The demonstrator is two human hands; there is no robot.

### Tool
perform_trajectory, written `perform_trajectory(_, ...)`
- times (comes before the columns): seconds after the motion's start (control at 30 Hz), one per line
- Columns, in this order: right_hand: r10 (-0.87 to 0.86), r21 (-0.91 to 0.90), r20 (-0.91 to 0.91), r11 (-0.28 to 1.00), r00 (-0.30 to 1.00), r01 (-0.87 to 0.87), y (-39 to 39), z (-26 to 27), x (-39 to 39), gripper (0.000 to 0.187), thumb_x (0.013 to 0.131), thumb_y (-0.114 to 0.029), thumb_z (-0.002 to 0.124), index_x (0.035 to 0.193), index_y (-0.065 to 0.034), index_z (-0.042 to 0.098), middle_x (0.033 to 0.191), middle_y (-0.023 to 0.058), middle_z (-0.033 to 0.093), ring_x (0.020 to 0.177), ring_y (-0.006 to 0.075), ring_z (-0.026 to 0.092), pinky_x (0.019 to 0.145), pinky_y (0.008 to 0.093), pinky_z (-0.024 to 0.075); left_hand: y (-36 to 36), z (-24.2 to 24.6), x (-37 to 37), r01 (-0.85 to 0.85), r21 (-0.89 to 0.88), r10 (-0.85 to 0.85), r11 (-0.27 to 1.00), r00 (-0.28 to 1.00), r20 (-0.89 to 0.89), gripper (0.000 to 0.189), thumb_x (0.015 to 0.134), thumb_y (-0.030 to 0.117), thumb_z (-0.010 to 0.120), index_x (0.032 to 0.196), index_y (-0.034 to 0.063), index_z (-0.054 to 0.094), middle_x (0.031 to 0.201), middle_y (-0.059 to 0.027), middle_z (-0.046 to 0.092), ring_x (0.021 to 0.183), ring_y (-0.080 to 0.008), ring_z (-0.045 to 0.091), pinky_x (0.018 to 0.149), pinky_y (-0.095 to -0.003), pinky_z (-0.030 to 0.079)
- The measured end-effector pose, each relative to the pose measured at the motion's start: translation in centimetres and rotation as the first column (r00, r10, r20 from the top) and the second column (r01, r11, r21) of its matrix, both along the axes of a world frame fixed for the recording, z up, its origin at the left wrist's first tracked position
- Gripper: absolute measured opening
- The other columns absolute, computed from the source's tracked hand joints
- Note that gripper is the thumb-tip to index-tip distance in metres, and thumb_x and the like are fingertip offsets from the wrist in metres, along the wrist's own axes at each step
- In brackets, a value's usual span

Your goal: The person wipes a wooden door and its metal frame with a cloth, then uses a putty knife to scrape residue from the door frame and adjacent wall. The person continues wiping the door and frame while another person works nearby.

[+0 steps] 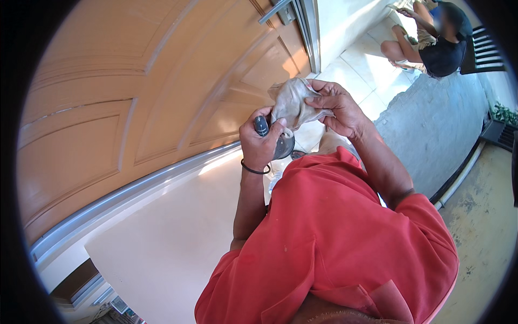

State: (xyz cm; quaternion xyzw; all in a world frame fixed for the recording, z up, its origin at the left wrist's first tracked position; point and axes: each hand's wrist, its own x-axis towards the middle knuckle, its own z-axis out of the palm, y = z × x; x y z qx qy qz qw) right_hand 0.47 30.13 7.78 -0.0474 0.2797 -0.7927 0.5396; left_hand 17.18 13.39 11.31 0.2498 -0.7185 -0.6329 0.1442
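My left hand (258, 141) is wrapped around a dark rounded handle (261, 125) with pale stripes, whose other end is hidden. Its thumb also pins the lower edge of a crumpled, stained whitish cloth (293, 101). On the cloth's other side, my right hand (342, 106) pinches it between thumb and fingers. Both hands are held in front of my body, close to an orange-brown panelled door (210, 81). Below the left hand, a dark rounded object (285, 146) shows partly; I cannot tell what it is.
A metal door handle (275, 11) juts out at the top. Another person (443, 52) sits low on the tiled floor (366, 73) at upper right, beside a dark slatted piece (487, 50). A rough grey wall (441, 121) stands to the right, with a pale pipe (461, 176) along it.
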Motion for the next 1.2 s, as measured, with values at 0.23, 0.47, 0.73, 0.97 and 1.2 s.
perform_trajectory(0.23, -0.082, 0.244, -0.357, 0.953, 0.931, 0.177, 2.4, -0.9, -4.8, 0.027, 0.104, -0.004, 0.069, 0.130, 0.0055, 0.068, 0.101, 0.0084, 0.076, 0.083, 0.0110, 0.072, 0.073, 0.0252, 0.0617, -0.6, 1.6, -3.4, 0.008, 0.354, -0.023, 0.935, 0.999, 0.037, 0.016, 0.097, 0.009, 0.076, 0.104, -0.0046, 0.073, 0.076, -0.0024, 0.069, 0.048, -0.0030, 0.050, 0.042, -0.0200, 0.036)
perform_trajectory(0.47, 0.005, 0.278, -0.747, 0.911, 0.664, 0.305, 3.6, -0.6, -6.5, 0.068, 0.092, -0.039, 0.086, 0.145, -0.0029, 0.062, 0.118, 0.0095, 0.070, 0.106, 0.0197, 0.068, 0.091, 0.0427, 0.0603, -0.5, 1.0, -6.6, -0.043, 0.674, 0.064, 0.737, 0.998, -0.007, 0.020, 0.101, 0.017, 0.073, 0.109, -0.0012, 0.071, 0.080, -0.0012, 0.070, 0.048, -0.0049, 0.053, 0.039, -0.0211, 0.038)
perform_trajectory(0.73, 0.051, 0.081, -0.926, 0.995, 0.373, 0.066, 1.6, 0.5, -5.6, 0.066, 0.091, -0.018, 0.086, 0.152, -0.0133, 0.063, 0.143, 0.0134, 0.069, 0.132, 0.0291, 0.066, 0.111, 0.0433, 0.0527, -0.8, 1.1, -8.7, 0.034, 0.719, -0.013, 0.694, 0.999, -0.035, 0.025, 0.103, 0.021, 0.073, 0.116, -0.0009, 0.072, 0.096, -0.0048, 0.075, 0.066, -0.0060, 0.065, 0.046, -0.0187, 0.043)
perform_trajectory(0.97, 0.062, 0.094, -0.668, 0.996, 0.741, 0.000, 2.3, -2.6, -6.8, 0.032, 0.108, -0.025, 0.071, 0.129, -0.0012, 0.074, 0.108, 0.0030, 0.078, 0.086, 0.0086, 0.064, 0.076, 0.0287, 0.0538, -1.3, 0.2, -8.8, 0.072, 0.776, -0.016, 0.627, 0.997, -0.079, 0.043, 0.101, 0.033, 0.078, 0.124, -0.0013, 0.067, 0.094, -0.0033, 0.073, 0.054, -0.0015, 0.052, 0.044, -0.0175, 0.039)
perform_trajectory(1.2, -0.011, 0.093, -0.240, 0.995, 0.971, 0.035, 3.8, -2.0, -7.4, 0.034, 0.112, -0.030, 0.065, 0.090, -0.0061, 0.076, 0.075, -0.0052, 0.068, 0.065, 0.0024, 0.058, 0.059, 0.0235, 0.0466, -0.8, 1.1, -9.5, 0.133, 0.697, -0.136, 0.704, 0.989, -0.051, 0.062, 0.092, 0.030, 0.089, 0.136, -0.0016, 0.058, 0.087, -0.0006, 0.070, 0.051, -0.0009, 0.048, 0.043, -0.0181, 0.038)
